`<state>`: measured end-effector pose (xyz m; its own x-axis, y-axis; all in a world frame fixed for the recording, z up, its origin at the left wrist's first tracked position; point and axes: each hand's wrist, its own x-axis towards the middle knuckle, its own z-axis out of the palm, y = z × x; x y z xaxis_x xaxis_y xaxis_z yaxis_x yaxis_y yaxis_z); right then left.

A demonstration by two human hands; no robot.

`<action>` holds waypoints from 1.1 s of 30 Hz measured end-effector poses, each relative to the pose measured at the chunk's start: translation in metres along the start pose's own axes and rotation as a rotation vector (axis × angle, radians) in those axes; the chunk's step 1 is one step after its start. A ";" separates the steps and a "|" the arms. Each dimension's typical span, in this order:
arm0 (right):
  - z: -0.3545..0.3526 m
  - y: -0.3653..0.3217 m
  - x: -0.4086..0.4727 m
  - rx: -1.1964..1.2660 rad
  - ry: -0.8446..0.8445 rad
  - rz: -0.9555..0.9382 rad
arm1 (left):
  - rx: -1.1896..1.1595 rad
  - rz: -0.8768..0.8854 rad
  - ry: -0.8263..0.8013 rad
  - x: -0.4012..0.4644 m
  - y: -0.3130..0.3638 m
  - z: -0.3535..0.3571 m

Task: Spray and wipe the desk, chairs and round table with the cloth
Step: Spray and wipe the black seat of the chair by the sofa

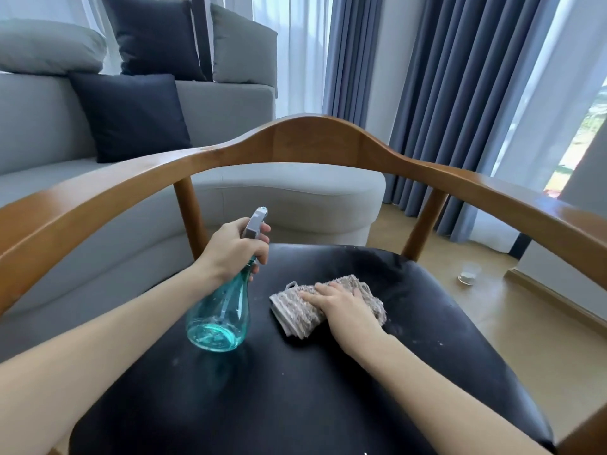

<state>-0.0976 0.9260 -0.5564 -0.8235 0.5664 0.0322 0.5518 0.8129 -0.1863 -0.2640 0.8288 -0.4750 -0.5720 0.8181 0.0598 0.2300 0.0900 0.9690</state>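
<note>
A wooden chair with a curved backrest (315, 139) and a black padded seat (295, 389) fills the view. My left hand (235, 249) grips the neck of a teal spray bottle (218, 316) with a grey nozzle, held over the seat's left side. My right hand (341, 303) lies flat with straight fingers on a folded beige cloth (295, 310), pressing it onto the middle of the seat. Pale specks and streaks show on the seat to the right of the cloth.
A grey sofa (230, 106) with dark blue cushions (131, 116) stands behind the chair. Blue curtains (460, 77) hang at the back right. A small clear glass (469, 274) sits on the wooden floor right of the chair.
</note>
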 end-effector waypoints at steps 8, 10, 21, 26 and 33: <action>0.001 0.032 0.094 0.029 0.080 0.089 | 0.011 0.015 -0.024 0.016 -0.010 0.018; -0.002 0.041 0.113 0.006 0.083 0.108 | 0.022 0.028 -0.022 0.018 -0.012 0.020; -0.022 0.098 0.146 0.052 0.000 0.282 | 0.081 0.088 0.014 0.013 -0.016 0.025; -0.024 0.108 0.133 0.002 0.020 0.287 | 0.111 0.097 -0.001 0.013 -0.016 0.027; -0.026 0.142 0.097 -0.095 0.006 0.351 | 0.125 0.100 0.003 0.014 -0.016 0.030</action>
<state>-0.0958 1.0994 -0.5545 -0.5808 0.8140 -0.0115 0.8109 0.5773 -0.0955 -0.2524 0.8555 -0.4969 -0.5432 0.8251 0.1555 0.3825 0.0784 0.9206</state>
